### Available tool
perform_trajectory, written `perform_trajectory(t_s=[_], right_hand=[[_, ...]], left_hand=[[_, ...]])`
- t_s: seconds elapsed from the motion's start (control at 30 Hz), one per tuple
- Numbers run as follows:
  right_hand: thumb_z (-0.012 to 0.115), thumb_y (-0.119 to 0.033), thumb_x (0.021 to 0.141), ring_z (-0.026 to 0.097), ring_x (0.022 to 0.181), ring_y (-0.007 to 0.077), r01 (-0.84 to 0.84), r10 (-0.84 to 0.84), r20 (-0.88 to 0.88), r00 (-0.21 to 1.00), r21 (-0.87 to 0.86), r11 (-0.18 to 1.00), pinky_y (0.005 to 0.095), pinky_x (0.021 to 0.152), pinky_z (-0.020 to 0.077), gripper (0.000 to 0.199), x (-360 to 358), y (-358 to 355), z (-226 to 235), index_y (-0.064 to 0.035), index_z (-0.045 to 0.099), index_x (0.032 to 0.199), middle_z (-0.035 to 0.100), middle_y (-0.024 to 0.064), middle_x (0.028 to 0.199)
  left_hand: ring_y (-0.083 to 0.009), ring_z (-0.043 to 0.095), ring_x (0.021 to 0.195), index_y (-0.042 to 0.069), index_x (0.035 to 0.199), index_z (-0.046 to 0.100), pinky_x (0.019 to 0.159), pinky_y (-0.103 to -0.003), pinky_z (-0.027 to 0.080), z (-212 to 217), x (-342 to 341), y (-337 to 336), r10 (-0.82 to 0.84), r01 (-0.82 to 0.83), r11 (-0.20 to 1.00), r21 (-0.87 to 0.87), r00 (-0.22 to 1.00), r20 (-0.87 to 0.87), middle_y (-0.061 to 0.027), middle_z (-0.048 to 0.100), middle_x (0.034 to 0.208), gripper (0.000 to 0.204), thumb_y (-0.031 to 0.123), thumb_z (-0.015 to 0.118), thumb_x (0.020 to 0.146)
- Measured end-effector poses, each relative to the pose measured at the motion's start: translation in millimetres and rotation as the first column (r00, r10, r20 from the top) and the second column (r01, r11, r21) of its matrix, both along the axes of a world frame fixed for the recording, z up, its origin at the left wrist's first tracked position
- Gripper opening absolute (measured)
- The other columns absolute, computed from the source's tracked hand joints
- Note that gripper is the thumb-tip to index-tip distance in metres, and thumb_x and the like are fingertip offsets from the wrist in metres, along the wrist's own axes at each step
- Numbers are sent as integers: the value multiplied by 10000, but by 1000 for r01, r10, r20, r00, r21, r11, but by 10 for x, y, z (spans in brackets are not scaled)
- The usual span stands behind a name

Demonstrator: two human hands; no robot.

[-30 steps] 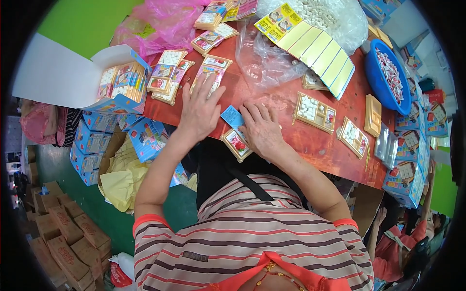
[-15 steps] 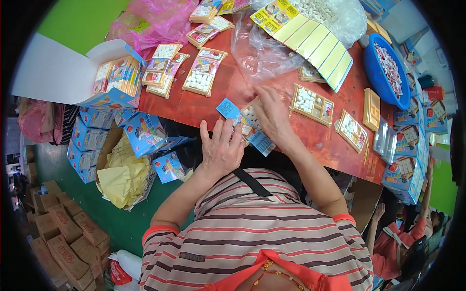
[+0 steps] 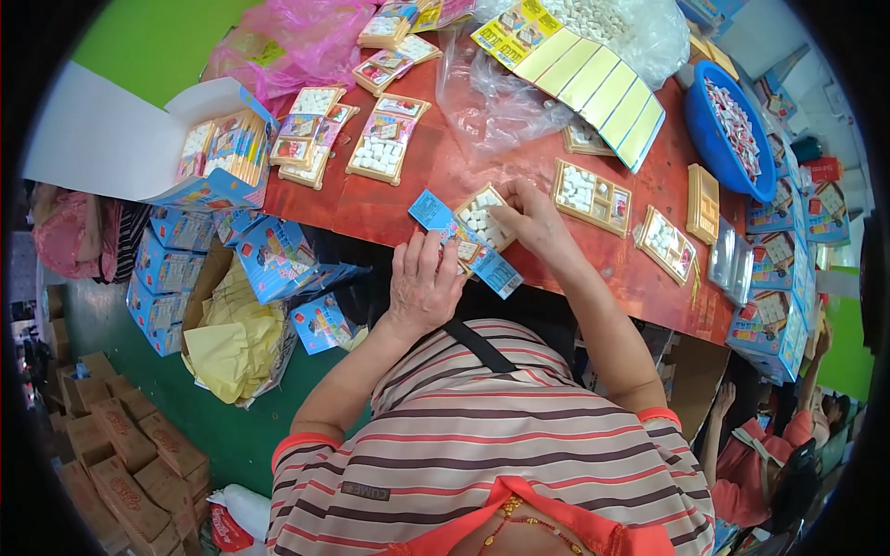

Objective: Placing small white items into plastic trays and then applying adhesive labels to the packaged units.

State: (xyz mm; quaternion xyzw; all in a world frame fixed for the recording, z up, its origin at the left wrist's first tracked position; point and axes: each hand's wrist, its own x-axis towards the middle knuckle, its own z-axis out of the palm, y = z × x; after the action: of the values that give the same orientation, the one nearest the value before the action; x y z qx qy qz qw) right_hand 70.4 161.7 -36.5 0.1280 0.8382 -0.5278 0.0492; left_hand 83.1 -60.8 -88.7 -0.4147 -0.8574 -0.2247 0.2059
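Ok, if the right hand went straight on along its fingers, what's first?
The small beige rectangular tray packed with white pieces. It lies right at the right hand's fingertips, which seem to touch it already, though one view leaves depth unclear.

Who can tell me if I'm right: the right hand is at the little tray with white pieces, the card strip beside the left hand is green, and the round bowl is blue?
Not quite: the card strip beside the left hand is blue, as the head view shows. The right hand is at the little tray with white pieces, and the round bowl is blue.
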Motion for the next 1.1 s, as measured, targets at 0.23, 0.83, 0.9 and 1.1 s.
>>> perform_trajectory(t_s=[0.23,0.83,0.9,1.1], right_hand=[[647,-120,880,644,898,130,-44,113,140,984,-422,906,276,813,498,316,-44,146,7,29,615,1156,682,75,1009],[641,-65,880,610,905,105,-288,280,-104,954,-568,771,265,818,480,254,199,110,170,-14,616,1127,656,16,967],[640,-63,882,602,907,103,-310,321,-81,944,-559,769,266,817,476,247,210,85,278,-15,615,1123,649,17,966],[634,-78,895,589,951,119,-369,396,-72,915,-545,753,279,831,474,254,236,36,260,-1,604,1135,633,33,1011]], left_hand=[[-412,472,1171,-19,1251,537,950,-515,375,122,-4,19,-10,9,999,45,1000,19,-246,450,1311,551,202,718,780],[-180,630,892,6,1119,574,787,-333,483,636,-108,-35,-254,-247,914,323,273,928,-128,637,928,226,130,590,931],[-84,621,938,-26,1172,566,807,-238,510,504,-135,-83,-368,-137,918,372,55,928,-62,649,1070,269,151,567,970],[-129,639,1018,-34,1250,555,894,-289,520,472,9,-43,-496,-272,851,450,-134,858,-91,655,1153,350,121,586,938]])
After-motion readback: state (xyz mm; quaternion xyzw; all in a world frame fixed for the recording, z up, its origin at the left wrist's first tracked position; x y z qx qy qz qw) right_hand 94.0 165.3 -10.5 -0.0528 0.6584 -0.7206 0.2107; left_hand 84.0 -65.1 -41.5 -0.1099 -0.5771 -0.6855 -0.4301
